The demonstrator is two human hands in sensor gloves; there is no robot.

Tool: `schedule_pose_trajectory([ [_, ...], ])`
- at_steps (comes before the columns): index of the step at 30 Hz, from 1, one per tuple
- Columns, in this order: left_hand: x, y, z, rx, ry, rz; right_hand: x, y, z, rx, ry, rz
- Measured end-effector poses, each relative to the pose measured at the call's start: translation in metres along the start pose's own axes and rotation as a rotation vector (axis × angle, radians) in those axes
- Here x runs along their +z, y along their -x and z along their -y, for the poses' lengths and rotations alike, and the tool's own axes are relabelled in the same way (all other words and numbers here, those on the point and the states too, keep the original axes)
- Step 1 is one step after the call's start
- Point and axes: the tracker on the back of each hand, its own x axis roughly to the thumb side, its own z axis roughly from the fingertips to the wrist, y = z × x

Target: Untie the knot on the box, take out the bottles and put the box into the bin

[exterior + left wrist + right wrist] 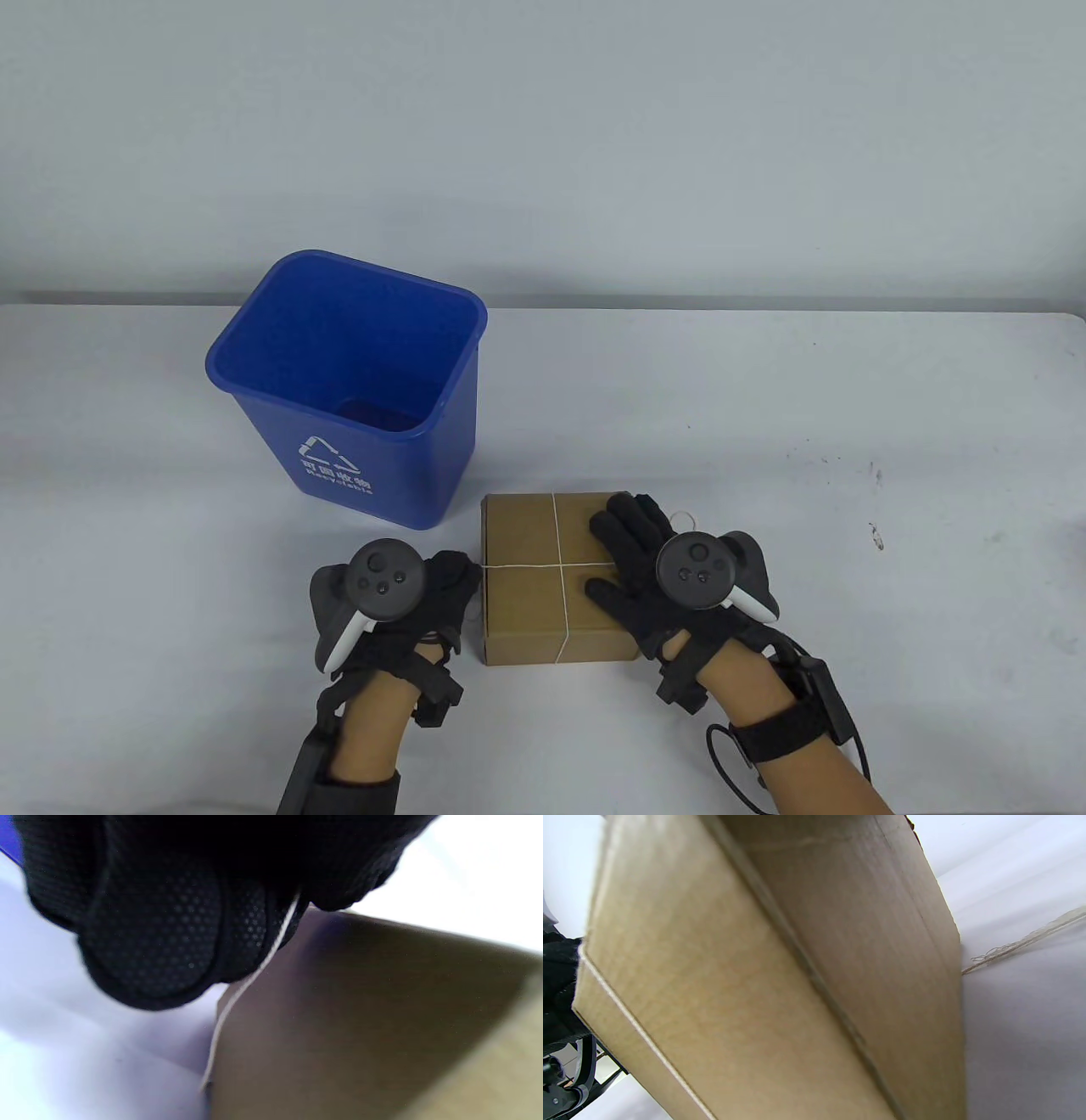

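A closed brown cardboard box (534, 594) lies on the table, tied crosswise with thin white string (557, 535). My left hand (462, 579) is at the box's left edge. In the left wrist view its fingers (157, 938) pinch the string (254, 971) where it runs down the box's side (360, 1018). My right hand (624, 535) lies flat on the right part of the lid, fingers straight. A blue bin (399, 475) stands upright behind the box to the left. No bottles are in view.
A loose end of string (683, 515) lies on the table by the box's far right corner, seen also as a frayed string end (1022, 942) beside the box (755, 984). White table surface (848, 552) stretches to the right.
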Motion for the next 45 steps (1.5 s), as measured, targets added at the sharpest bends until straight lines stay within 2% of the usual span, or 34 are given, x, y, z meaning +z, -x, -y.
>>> schedule_pose_trajectory([
  [14, 0.002, 0.031, -0.017, -0.097, -0.030, -0.180, 0.001, 0.000, 0.000, -0.008, 0.007, -0.003],
  [24, 0.003, 0.055, -0.017, -0.142, -0.041, -0.324, 0.002, 0.001, -0.001, -0.015, 0.013, -0.010],
  [36, 0.001, 0.072, -0.010, -0.205, 0.010, -0.472, 0.003, 0.002, 0.000, -0.023, 0.010, -0.012],
  [39, 0.004, 0.072, -0.015, -0.195, -0.028, -0.484, 0.003, 0.002, 0.000, -0.023, 0.010, -0.012],
  [41, 0.007, 0.065, -0.020, -0.161, -0.080, -0.415, 0.003, 0.002, 0.000, -0.023, 0.009, -0.012],
  [45, 0.006, 0.038, -0.020, -0.022, -0.085, -0.084, 0.003, 0.002, 0.000, -0.025, 0.010, -0.012],
])
